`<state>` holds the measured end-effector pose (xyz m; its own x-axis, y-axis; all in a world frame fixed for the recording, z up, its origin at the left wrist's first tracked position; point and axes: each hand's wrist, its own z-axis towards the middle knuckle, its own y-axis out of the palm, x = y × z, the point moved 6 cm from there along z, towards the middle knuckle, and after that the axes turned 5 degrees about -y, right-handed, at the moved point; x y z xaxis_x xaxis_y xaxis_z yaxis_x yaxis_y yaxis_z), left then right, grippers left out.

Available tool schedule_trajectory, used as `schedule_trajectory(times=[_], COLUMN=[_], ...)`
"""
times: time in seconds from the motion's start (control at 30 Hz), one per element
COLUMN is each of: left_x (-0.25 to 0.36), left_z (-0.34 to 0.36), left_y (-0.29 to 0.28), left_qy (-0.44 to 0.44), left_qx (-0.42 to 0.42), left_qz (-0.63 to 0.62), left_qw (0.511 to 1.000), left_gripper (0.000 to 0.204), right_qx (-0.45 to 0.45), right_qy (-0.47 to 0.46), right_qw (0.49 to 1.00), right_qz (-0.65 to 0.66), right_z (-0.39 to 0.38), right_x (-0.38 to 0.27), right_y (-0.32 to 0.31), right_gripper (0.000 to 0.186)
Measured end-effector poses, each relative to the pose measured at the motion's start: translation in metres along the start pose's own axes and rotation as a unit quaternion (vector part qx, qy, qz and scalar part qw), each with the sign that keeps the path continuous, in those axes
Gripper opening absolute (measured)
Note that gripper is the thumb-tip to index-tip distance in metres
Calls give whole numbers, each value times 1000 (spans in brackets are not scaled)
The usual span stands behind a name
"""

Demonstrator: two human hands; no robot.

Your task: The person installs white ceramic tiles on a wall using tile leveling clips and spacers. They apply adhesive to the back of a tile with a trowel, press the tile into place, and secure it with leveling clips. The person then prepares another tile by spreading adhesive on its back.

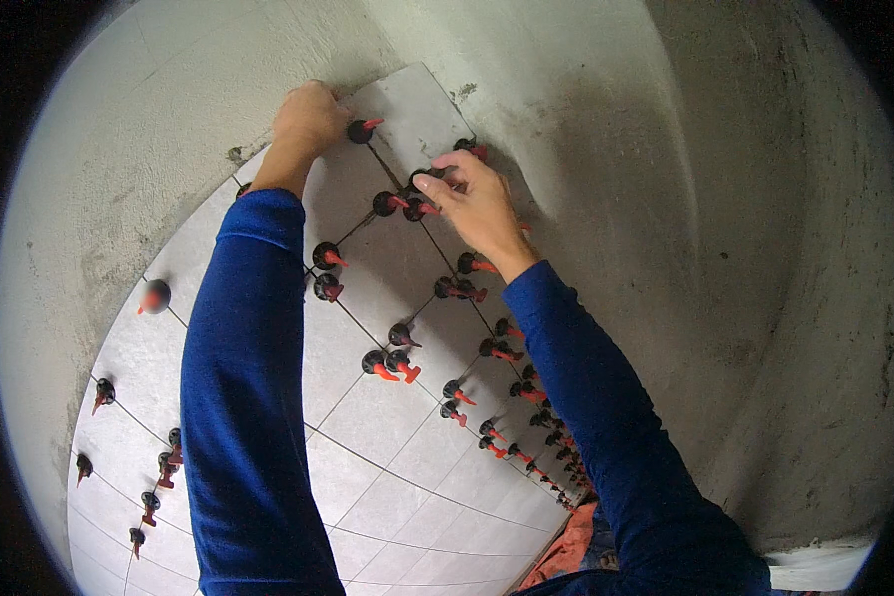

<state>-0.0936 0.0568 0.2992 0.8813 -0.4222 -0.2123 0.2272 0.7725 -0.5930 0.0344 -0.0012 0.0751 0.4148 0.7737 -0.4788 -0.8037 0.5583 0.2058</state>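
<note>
Grey wall tiles (353, 308) stretch before me, with tile levelling clips along their joints, each a black round cap with a red tail. Up at the right, the thumb and fingers of my right hand (472, 199) pinch a black levelling clip (423, 180) at a joint. Just below it sit two more clips, a left one (387, 203) and a right one (418, 209). My left hand (310, 117) is curled at the upper tile edge; whatever its fingers hold is hidden. Close to its right is another levelling clip (363, 130) on the joint.
Bare grey plaster (268, 50) borders the tiles above and at left. A rough grey wall (656, 248) rises at right. Several clips run down toward the lower right, where an orange-red cloth or bag (563, 548) shows. One levelling clip (156, 296) at left looks blurred.
</note>
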Motion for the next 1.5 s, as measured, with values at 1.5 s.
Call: schedule_trajectory(times=[1.5], left_x=[7], left_z=[-2], left_y=[-1], left_qy=[-6], left_qx=[-14], left_qz=[24], left_qw=[1000], left_gripper=[58], right_qx=[-88], right_qy=[-111], right_qw=[975], right_qz=[-174], right_z=[23], right_x=[-22], right_y=[6], right_gripper=[11])
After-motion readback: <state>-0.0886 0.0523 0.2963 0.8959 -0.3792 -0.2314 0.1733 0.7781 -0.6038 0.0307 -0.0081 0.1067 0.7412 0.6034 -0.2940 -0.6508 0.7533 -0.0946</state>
